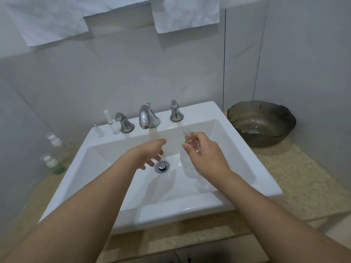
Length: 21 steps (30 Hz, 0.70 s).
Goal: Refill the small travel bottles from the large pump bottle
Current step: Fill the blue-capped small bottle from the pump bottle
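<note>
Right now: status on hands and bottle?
Right hand grips clear bottle over the sink. Left hand open, empty, above drain. Nothing in the way.

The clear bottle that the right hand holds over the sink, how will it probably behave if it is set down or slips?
The clear bottle looks empty, so probably light. It seems thin plastic, likely to dent, not shatter. The right hand grips only its neck; wet, it may slide and roll in the sink.
</note>
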Each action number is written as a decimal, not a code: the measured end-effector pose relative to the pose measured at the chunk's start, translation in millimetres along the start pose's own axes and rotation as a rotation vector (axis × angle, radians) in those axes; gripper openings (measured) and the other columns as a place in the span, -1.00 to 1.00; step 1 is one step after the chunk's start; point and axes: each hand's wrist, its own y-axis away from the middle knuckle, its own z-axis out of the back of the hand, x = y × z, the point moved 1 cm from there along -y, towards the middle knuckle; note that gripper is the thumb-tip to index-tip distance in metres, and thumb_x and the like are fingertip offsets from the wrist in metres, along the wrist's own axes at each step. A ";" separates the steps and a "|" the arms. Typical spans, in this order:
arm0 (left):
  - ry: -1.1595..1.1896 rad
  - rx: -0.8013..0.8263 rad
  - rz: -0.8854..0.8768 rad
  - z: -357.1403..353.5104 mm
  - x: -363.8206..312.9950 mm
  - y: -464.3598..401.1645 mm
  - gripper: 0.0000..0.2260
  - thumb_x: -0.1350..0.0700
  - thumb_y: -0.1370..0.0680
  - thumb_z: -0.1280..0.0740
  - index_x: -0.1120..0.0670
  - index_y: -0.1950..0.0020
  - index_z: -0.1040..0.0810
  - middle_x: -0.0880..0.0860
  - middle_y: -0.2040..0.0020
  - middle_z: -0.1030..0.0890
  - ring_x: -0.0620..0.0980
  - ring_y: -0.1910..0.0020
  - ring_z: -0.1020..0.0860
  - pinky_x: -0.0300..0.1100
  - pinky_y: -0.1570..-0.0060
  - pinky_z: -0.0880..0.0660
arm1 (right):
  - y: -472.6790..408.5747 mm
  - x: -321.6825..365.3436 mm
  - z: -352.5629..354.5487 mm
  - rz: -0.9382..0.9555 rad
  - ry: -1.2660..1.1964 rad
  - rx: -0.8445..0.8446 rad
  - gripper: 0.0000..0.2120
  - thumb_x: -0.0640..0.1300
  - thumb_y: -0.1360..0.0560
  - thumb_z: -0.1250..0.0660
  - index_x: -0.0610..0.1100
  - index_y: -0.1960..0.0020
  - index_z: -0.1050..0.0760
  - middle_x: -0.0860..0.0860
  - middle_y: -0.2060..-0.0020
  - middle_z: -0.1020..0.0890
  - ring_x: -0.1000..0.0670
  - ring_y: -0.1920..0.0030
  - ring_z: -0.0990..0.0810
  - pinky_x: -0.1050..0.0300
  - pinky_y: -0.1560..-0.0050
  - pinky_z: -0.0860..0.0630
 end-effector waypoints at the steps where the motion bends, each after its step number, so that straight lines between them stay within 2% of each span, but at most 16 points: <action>1: -0.021 -0.015 -0.009 3.2 2.9 2.4 -0.51 -0.27 -0.67 -0.03 0.06 -0.31 -0.47 0.07 -0.21 -0.54 0.20 -0.19 -0.51 0.15 -0.24 -0.34 | 0.2 4.2 -3.6 0.000 -0.015 0.007 -0.82 0.05 -0.56 -0.27 -0.02 -0.09 -0.43 0.25 0.12 -0.56 0.09 0.07 -0.57 0.05 0.01 -0.49; 3: -0.046 -0.048 -0.022 14.1 13.9 7.7 -0.57 -0.25 -0.67 -0.06 0.04 -0.27 -0.46 0.05 -0.21 -0.55 0.17 -0.17 -0.53 0.09 -0.19 -0.36 | 0.6 14.8 -16.8 0.005 -0.038 0.022 -0.83 0.04 -0.56 -0.27 -0.01 -0.07 -0.42 0.24 0.11 -0.55 0.08 0.04 -0.56 0.05 0.00 -0.49; 7: -0.017 -0.133 -0.047 40.6 42.7 11.3 -0.60 -0.19 -0.65 -0.14 0.09 -0.24 -0.50 0.02 -0.10 -0.59 0.12 -0.04 -0.55 0.02 -0.04 -0.41 | 1.8 30.5 -50.4 0.012 -0.060 0.046 -0.87 0.07 -0.55 -0.27 0.07 -0.03 -0.38 0.31 0.16 -0.50 0.20 0.12 -0.51 0.19 0.13 -0.41; 11: 0.041 -0.283 -0.109 66.5 72.0 11.8 -0.71 -0.07 -0.62 -0.20 0.14 -0.08 -0.54 0.08 0.02 -0.60 0.09 0.18 -0.50 -0.11 0.19 -0.36 | -0.4 38.7 -85.9 -0.009 -0.068 0.098 -0.86 0.09 -0.57 -0.24 0.09 -0.07 -0.34 0.31 0.16 -0.46 0.10 0.08 -0.52 0.12 0.08 -0.42; 15: 0.043 -0.466 -0.185 91.1 101.1 8.2 -0.80 0.03 -0.59 -0.21 0.14 0.06 -0.52 0.19 0.04 -0.63 0.11 0.20 -0.49 -0.10 0.16 -0.39 | -7.2 49.6 -124.6 0.028 -0.075 0.171 -0.82 0.05 -0.60 -0.19 0.01 -0.16 -0.35 0.26 0.05 -0.48 0.05 -0.02 -0.54 0.13 0.04 -0.39; 17: 0.019 -0.554 -0.199 99.3 111.4 6.7 -0.81 0.06 -0.57 -0.21 0.14 0.14 -0.50 0.10 0.14 -0.62 0.08 0.23 -0.50 -0.13 0.24 -0.38 | -12.9 55.3 -140.0 0.016 -0.078 0.207 -0.76 0.04 -0.62 -0.15 -0.04 -0.23 -0.33 0.20 -0.01 -0.47 0.01 -0.10 -0.54 0.07 -0.06 -0.43; 19: -0.020 -0.638 -0.194 106.6 118.2 4.4 -0.84 0.06 -0.55 -0.20 0.10 0.14 -0.50 0.00 0.19 -0.59 0.03 0.22 -0.52 -0.15 0.29 -0.37 | -20.3 59.1 -155.6 0.008 -0.092 0.234 -0.73 0.02 -0.63 -0.12 -0.07 -0.27 -0.31 0.15 -0.07 -0.49 -0.01 -0.15 -0.53 0.08 -0.07 -0.40; 21: -0.012 -0.690 -0.191 113.4 123.2 -1.2 -0.87 0.06 -0.55 -0.21 0.06 0.07 -0.53 -0.01 0.15 -0.61 0.06 0.13 -0.57 -0.09 0.20 -0.47 | -28.3 61.9 -170.3 0.001 -0.091 0.255 -0.73 0.01 -0.64 -0.12 -0.08 -0.27 -0.31 0.10 -0.13 -0.51 -0.03 -0.16 -0.52 0.10 -0.04 -0.38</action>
